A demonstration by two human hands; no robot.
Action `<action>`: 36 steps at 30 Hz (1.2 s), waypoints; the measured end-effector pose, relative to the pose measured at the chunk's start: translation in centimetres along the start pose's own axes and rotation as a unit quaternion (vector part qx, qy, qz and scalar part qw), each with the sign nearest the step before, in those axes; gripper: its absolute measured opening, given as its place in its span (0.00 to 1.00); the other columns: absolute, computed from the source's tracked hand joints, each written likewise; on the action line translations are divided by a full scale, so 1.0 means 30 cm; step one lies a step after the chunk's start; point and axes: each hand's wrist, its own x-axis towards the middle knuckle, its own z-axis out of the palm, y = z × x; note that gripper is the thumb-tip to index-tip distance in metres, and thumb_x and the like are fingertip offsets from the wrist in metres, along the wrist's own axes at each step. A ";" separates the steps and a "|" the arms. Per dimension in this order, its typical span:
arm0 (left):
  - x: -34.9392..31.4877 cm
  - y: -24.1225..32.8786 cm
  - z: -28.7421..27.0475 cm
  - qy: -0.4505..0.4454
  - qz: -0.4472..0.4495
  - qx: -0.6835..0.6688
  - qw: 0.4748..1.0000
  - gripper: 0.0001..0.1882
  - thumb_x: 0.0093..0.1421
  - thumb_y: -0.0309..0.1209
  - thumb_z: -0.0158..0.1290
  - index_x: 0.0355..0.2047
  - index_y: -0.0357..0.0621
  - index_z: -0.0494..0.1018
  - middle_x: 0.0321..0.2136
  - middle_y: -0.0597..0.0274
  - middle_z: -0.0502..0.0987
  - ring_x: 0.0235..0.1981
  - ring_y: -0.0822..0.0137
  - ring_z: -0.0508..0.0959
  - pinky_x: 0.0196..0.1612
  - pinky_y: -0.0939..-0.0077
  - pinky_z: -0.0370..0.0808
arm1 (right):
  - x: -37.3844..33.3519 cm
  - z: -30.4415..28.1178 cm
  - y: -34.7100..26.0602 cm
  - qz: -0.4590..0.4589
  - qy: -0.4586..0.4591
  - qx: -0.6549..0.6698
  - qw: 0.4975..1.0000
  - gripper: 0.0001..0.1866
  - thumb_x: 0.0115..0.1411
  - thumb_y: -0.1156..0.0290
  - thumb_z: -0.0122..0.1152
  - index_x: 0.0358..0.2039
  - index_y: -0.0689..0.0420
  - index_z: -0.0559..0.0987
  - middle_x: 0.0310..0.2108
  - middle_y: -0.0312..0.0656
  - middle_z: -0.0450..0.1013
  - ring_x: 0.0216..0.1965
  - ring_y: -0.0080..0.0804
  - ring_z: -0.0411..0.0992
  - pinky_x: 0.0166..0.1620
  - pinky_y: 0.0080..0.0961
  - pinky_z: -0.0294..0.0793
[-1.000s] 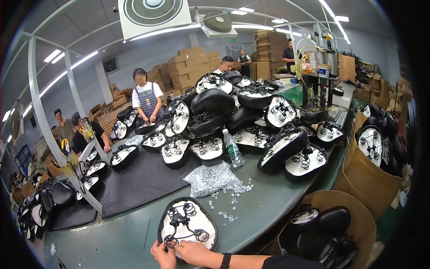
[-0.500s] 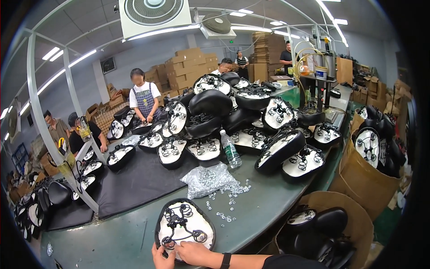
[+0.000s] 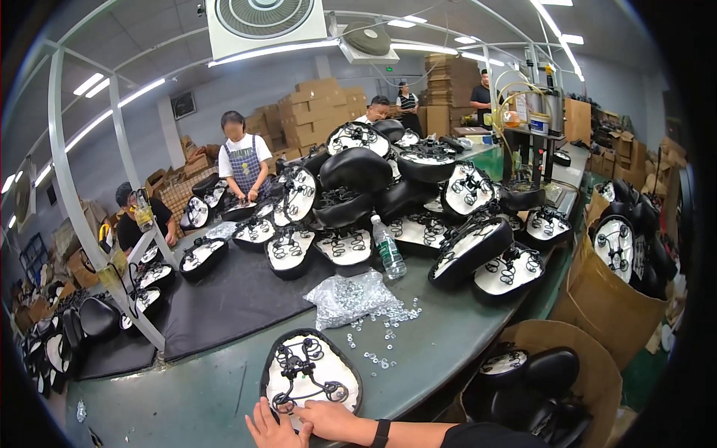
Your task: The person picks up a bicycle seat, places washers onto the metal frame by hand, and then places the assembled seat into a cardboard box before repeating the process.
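A black bicycle saddle [image 3: 310,373] lies upside down on the green table before me, its white underside and black wire spring frame [image 3: 302,362] facing up. My left hand [image 3: 270,427] rests at the saddle's near left edge, fingers stretched and spread, holding nothing. With its fingers bent together, my right hand [image 3: 328,420] is at the near left coil of the spring frame; whatever its fingertips pinch is too small or hidden to tell. Beyond the saddle sit a clear plastic bag of small metal nuts [image 3: 352,299] and several loose nuts [image 3: 382,364].
A big heap of saddles [image 3: 355,175] fills the table's far side, with a water bottle [image 3: 388,250] before it. A black mat [image 3: 231,299] covers the left part. Cardboard boxes of saddles [image 3: 609,358] stand at the right. Co-workers [image 3: 245,164] are across the table.
My left hand's fingers have opened and spread away from the coil. My right hand stays at the same coil. The whole view has shifted slightly.
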 end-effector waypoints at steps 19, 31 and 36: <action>0.008 -0.027 0.033 -0.013 -0.001 -0.078 0.997 0.29 0.63 0.51 0.51 0.56 0.45 0.74 0.57 0.49 0.73 0.62 0.46 0.65 0.64 0.40 0.59 | 0.019 -0.007 0.000 -0.016 -0.019 0.031 0.999 0.09 0.60 0.66 0.56 0.39 0.55 0.75 0.35 0.41 0.77 0.38 0.46 0.78 0.37 0.43 0.78; 0.008 -0.020 0.112 0.045 -0.016 -0.090 0.995 0.29 0.62 0.55 0.51 0.53 0.46 0.75 0.55 0.50 0.73 0.61 0.43 0.65 0.64 0.44 0.59 | 0.033 0.004 -0.001 0.001 -0.016 0.003 1.000 0.11 0.62 0.62 0.56 0.39 0.55 0.77 0.35 0.43 0.78 0.37 0.49 0.79 0.35 0.44 0.79; 0.022 -0.008 0.108 0.028 -0.034 -0.147 0.988 0.41 0.65 0.70 0.32 0.52 0.47 0.74 0.53 0.51 0.72 0.60 0.40 0.61 0.65 0.34 0.52 | 0.020 -0.020 -0.002 -0.009 -0.012 0.030 0.999 0.10 0.60 0.64 0.55 0.40 0.54 0.77 0.32 0.43 0.78 0.36 0.50 0.79 0.34 0.45 0.79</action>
